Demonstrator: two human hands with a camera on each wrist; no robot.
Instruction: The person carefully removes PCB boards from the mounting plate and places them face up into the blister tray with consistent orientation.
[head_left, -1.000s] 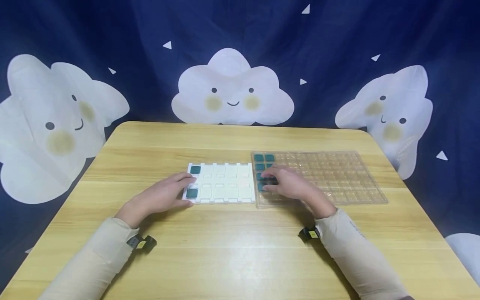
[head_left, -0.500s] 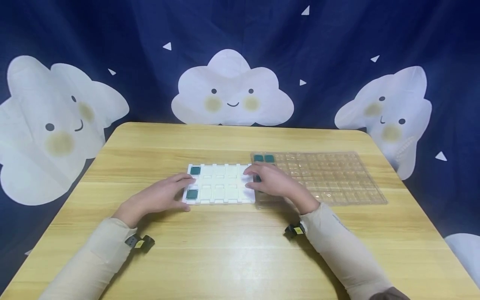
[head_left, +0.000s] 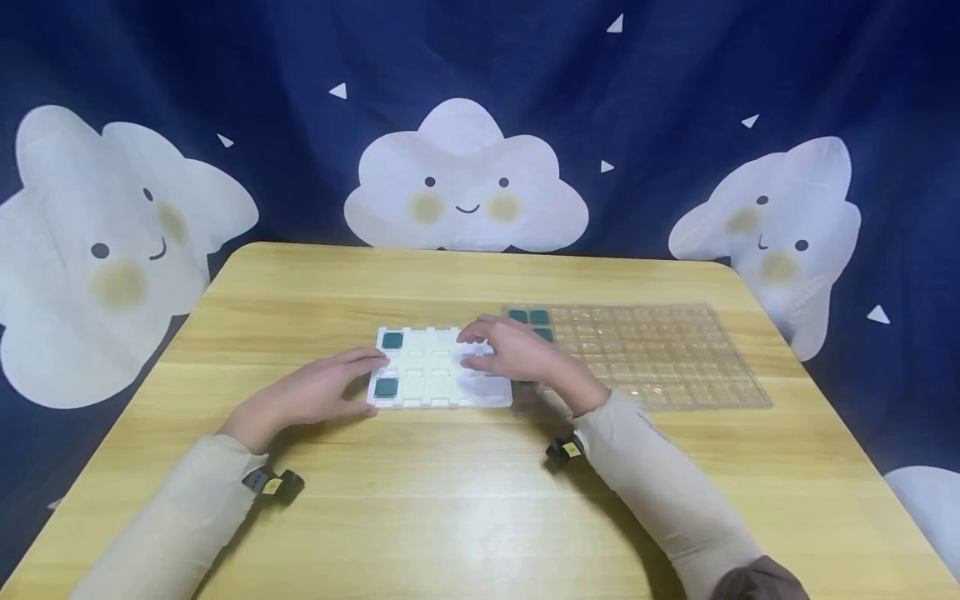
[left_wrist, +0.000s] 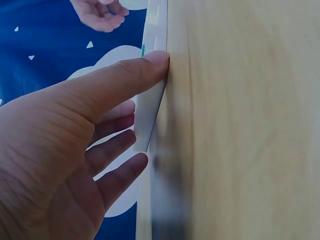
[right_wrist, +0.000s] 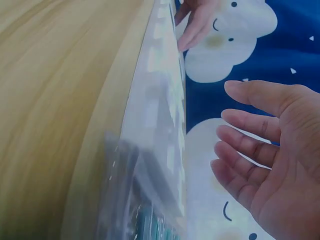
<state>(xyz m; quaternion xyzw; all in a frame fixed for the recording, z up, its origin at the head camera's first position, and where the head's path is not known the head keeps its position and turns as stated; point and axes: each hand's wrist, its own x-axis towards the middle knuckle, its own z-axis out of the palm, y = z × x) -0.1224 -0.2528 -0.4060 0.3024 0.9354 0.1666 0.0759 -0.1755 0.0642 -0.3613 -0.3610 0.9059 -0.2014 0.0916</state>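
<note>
A white tray (head_left: 442,405) with shallow pockets lies mid-table in the head view. Two dark green squares (head_left: 386,388) sit in its left-hand column. My left hand (head_left: 307,390) holds the tray's left end; in the left wrist view, the thumb presses its near edge and the fingers lie around the end. Over the right part of the tray hovers my right hand (head_left: 517,350). In the right wrist view, its thumb (right_wrist: 257,95) stands apart from the loosely bent fingers, and nothing shows between them. The pockets beneath this hand are partly covered.
Close on the right of the white tray is a clear plastic tray (head_left: 675,358) with many small compartments. Several green squares (head_left: 539,317) occupy its left columns, some hidden behind my right forearm and hand. A patterned blue curtain (head_left: 637,83) hangs behind the table.
My right hand has travelled left, from the green squares in the clear tray to above the white tray. The left hand has stayed at the white tray's left end.
</note>
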